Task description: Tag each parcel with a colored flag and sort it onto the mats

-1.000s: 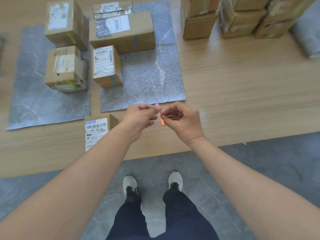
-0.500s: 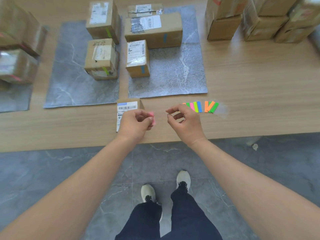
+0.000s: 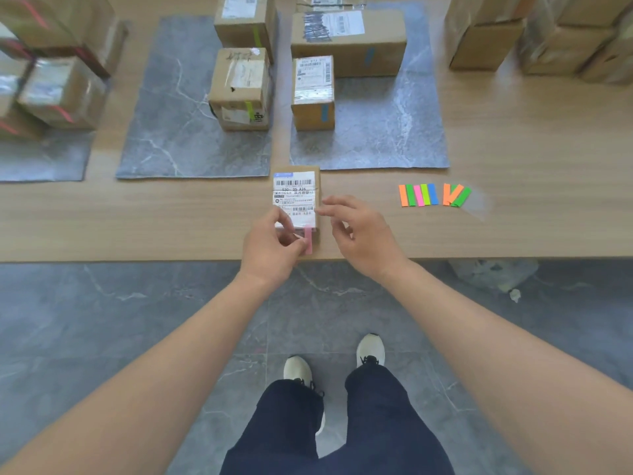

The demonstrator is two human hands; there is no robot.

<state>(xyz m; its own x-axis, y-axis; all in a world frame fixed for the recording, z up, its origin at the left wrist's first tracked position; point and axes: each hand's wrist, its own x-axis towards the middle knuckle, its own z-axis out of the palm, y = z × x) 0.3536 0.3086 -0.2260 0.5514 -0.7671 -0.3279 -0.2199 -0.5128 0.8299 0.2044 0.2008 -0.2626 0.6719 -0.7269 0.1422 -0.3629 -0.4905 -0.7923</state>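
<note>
The left hand (image 3: 274, 246) pinches a pink flag (image 3: 308, 238) with thumb and finger. The flag is a thin strip. Its long way points straight away from the person, at the near end of a small brown parcel (image 3: 295, 195). The right hand (image 3: 363, 234) is loosely open and holds nothing, just beside the parcel. The parcel lies near the table (image 3: 137, 221) edge, white label up, pointing away too.

Parcels and mats on the table (image 3: 513, 138), seen from its near edge.
A parcel (image 3: 297, 197) sits near the edge, flags (image 3: 433, 194) to its right; behind, left mat (image 3: 41, 159), middle mat (image 3: 171, 132) and right mat (image 3: 387, 132) bear other parcels (image 3: 241, 87); a stack (image 3: 486, 39) stands far right.
</note>
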